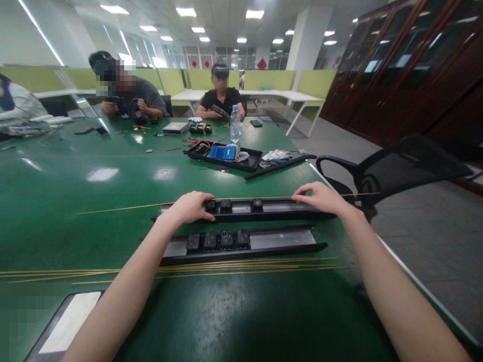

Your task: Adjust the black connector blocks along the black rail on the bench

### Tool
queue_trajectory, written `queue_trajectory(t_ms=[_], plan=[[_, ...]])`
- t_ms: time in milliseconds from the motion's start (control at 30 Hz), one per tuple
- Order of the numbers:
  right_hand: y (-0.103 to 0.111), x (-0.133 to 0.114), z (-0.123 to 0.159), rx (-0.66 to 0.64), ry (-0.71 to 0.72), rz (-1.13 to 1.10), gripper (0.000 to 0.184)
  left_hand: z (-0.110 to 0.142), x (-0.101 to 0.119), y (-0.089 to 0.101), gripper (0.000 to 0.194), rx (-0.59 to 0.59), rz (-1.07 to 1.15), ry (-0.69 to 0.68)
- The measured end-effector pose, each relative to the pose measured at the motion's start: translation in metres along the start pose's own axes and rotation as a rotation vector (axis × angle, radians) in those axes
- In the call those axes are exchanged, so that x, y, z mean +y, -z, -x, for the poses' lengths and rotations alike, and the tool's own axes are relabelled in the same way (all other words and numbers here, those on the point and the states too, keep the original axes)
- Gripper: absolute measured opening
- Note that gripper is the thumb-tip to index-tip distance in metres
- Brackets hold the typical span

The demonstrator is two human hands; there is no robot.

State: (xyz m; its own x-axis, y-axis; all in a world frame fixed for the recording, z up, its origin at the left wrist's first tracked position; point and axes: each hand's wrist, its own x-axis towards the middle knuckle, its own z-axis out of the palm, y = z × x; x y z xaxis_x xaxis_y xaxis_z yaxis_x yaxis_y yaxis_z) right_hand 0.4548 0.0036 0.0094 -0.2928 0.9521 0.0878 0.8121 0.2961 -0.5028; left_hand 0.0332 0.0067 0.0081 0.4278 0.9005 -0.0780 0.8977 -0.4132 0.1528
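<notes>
My left hand (194,207) grips the far black channel rail (241,217) near its left part, thumb on the near side and fingers across the top, beside a black block (225,205). A long thin brass-coloured rod (121,208) runs along the far side of this rail and sticks out past both ends. Near the rail's right end, my right hand (317,196) pinches the rod between thumb and fingertips. A second black rail (283,240) lies closer to me, with several square black blocks (210,241) seated side by side in its left half.
Several loose thin rods (245,266) lie in front of the near rail. At lower left is a phone-like device (68,322). Beyond are a black tray (251,160), a water bottle (235,124) and gloves (277,157). A chair (411,166) stands right; people work across the table.
</notes>
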Motion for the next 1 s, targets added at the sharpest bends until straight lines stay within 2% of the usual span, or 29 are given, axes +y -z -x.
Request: queue_trajectory(t_ms=[433, 1000], plan=[[0.018, 0.021, 0.008, -0.032, -0.097, 0.004, 0.03, -0.001, -0.001, -0.001, 0.069, 0.001, -0.013, 0.002], [0.03, 0.037, 0.012, -0.035, -0.126, 0.016, 0.031, -0.001, 0.0, 0.0, 0.07, -0.007, -0.044, 0.004]])
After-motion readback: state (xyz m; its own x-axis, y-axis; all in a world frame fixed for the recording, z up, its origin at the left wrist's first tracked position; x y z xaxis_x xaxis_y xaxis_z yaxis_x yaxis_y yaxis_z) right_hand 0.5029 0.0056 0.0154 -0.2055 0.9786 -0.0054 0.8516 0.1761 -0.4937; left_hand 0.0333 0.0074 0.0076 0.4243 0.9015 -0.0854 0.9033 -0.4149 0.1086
